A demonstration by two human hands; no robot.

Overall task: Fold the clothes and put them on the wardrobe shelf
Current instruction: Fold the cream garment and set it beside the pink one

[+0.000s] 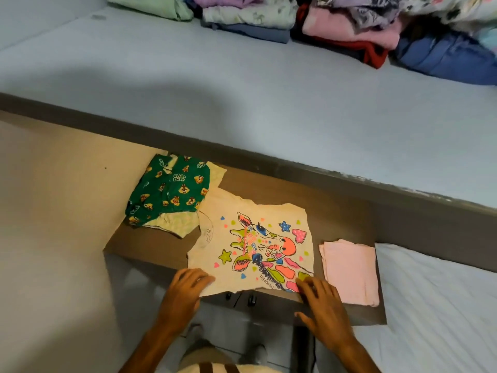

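Hands both reach forward, palms down; left hand [185, 285] pinches giraffe shirt [250, 246] at its near corner; right hand [320, 297] lies flat-fingered, relaxed, on my counter [344, 219].

Bare forearms; cream, perhaps brown-striped top [215, 368]
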